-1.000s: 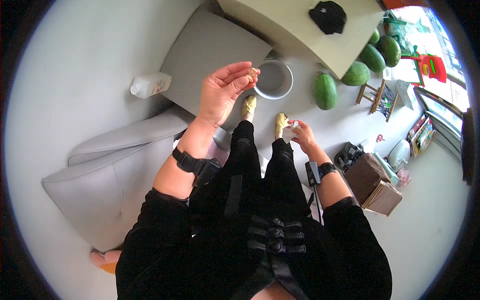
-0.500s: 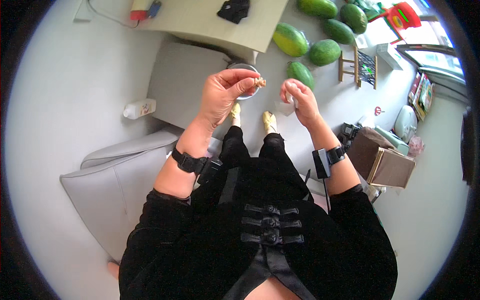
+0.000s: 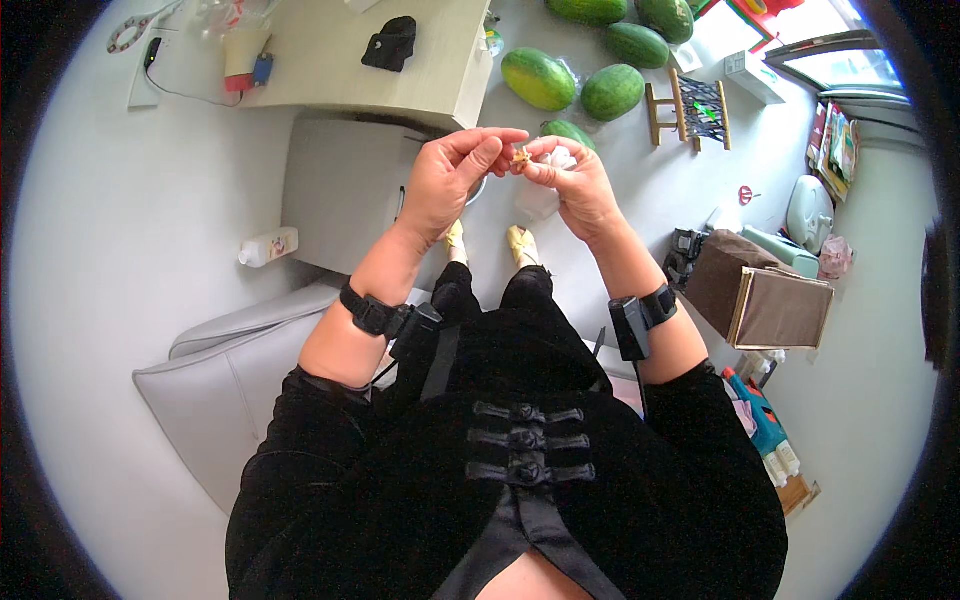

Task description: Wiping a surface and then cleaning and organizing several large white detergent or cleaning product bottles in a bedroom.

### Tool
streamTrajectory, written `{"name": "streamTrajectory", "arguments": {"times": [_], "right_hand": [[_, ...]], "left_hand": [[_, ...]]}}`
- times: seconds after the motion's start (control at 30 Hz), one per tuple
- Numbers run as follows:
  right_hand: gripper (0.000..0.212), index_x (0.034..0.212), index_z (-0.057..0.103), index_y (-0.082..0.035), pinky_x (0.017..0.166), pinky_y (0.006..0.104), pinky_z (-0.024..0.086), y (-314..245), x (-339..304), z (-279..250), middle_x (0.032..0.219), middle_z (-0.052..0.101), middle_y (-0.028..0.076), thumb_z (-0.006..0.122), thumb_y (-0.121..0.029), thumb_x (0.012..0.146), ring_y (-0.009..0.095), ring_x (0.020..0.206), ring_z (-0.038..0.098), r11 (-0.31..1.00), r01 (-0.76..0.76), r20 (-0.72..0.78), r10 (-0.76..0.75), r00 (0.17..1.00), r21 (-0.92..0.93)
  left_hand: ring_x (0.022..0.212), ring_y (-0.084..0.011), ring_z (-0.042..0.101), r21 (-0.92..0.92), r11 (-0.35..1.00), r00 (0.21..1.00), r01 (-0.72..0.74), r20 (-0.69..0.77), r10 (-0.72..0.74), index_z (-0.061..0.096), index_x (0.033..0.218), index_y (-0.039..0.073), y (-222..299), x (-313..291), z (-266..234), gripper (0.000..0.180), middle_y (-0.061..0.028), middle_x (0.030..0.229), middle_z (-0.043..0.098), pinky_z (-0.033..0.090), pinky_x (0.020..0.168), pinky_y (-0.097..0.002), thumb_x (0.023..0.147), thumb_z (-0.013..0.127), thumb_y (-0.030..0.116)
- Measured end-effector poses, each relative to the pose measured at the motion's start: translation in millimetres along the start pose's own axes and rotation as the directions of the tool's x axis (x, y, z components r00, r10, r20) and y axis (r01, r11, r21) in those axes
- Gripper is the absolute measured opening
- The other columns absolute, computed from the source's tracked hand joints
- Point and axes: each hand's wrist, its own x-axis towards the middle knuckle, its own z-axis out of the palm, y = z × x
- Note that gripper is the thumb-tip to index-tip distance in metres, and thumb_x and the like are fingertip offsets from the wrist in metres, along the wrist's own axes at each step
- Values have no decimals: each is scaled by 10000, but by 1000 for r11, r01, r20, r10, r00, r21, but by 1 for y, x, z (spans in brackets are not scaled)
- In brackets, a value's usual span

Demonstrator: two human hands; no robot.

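In front of me my left hand (image 3: 452, 185) and my right hand (image 3: 580, 190) meet at the fingertips over a small knobbly tan piece (image 3: 521, 158), its kind too small to make out. The thumb and forefinger of my right hand pinch it. My left hand's curled fingers close at its other side, with the forefinger stretched out above. A crumpled white tissue-like sheet (image 3: 540, 202) is also in my right hand and hangs below the palm. Behind my left hand, a round container's pale rim (image 3: 479, 191) shows, mostly hidden.
Several watermelons (image 3: 613, 92) lie on the floor ahead, near a folding stool (image 3: 690, 110). A pale table (image 3: 330, 60) with a black cloth item (image 3: 389, 44) stands ahead left, above a grey cabinet (image 3: 340, 190). A white bottle (image 3: 268, 247) and grey chair (image 3: 215, 380) are left; a brown box (image 3: 780, 305) is right.
My right hand has moved left to meet my left hand. The tan piece, earlier pinched by my left hand alone, now lies between both hands. The view has shifted slightly.
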Motion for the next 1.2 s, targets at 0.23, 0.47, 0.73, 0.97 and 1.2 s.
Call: {"name": "streamTrajectory", "arguments": {"times": [0.23, 0.47, 0.73, 0.97, 1.2], "right_hand": [[219, 964, 651, -33, 829, 257, 474, -7, 14, 11, 917, 680, 59, 749, -62, 770, 133, 870, 633, 995, 17, 50, -22, 998, 100], [217, 986, 654, -13, 835, 266, 491, -8, 24, 24, 938, 689, 73, 731, -49, 786, 142, 883, 646, 975, -66, 90, 47, 995, 212], [353, 1184, 583, -62, 760, 261, 481, 24, 33, 6, 1021, 654, 46, 671, -156, 856, 116, 912, 614, 910, -290, -49, 318, 947, 298], [260, 1099, 580, -56, 796, 350, 509, 93, 12, -181, 1070, 661, 105, 611, -229, 906, 215, 927, 626, 886, 166, -715, 224, 662, 432], [441, 1341, 460, -114, 904, 420, 473, 83, 26, -48, 1242, 589, 101, 484, -116, 901, 238, 1109, 571, 849, -510, -111, 525, 844, 135]], "left_hand": [[849, -83, 584, 75, 996, 998, -50, -20, 51, 663, 1110, 7, 16, 2, -1, 239, -34, 935, 664, 474, 806, -228, 909, 624, 131], [876, -84, 602, 124, 989, 996, -85, -27, 89, 659, 1111, 10, 35, -1, -9, 258, -36, 957, 668, 479, 818, -216, 857, 672, 50], [826, -78, 598, 237, 971, 981, -18, -184, 63, 661, 1087, 17, 18, -3, -29, 231, -25, 921, 666, 494, 778, -223, 861, 660, 71], [771, -74, 576, 319, 908, 943, 272, -275, -186, 658, 1071, 48, -24, -24, -74, 201, -20, 908, 653, 490, 719, -222, 893, 612, 130], [819, -107, 619, 279, 849, 882, 449, -291, -371, 603, 1172, 35, -99, -57, -97, 366, -67, 964, 669, 509, 719, -256, 874, 660, 241]]}}
